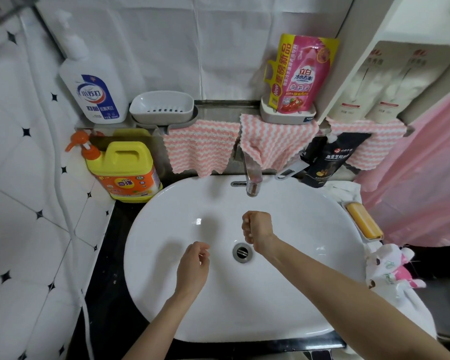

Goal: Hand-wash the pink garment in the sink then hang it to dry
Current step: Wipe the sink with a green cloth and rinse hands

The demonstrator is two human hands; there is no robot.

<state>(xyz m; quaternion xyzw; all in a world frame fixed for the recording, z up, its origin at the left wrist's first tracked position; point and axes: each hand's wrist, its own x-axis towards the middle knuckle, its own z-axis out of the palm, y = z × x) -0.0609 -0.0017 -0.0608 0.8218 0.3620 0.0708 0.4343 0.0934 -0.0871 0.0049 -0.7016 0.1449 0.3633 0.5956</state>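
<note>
**Hand and Garment Position at the Wash Basin**

Both hands are over the white oval sink (309, 203), forearms extended from the near edge.

- Left hand (192, 266): back of the hand up, left of the drain (240, 252). Fingers loosely curled, thumb close to the forefinger, nothing held.
- Right hand (257, 229): between the chrome faucet (252, 178) and the drain. Fingers curled tightly into the palm; no object is visible in the grip.
- Pink-and-white garment (390, 266): crumpled on the counter just beside the sink's right rim, apart from both hands. It appears to be the item to wash; this cannot be confirmed.

Surroundings: a yellow soap bar (364, 223) lies in a dish right of the sink. A yellow detergent jug (125, 172) stands at the left rear. Pink-and-white striped cloths (198, 149) hang from the shelf behind the faucet. A pink curtain (413, 190) hangs at the right.
</note>
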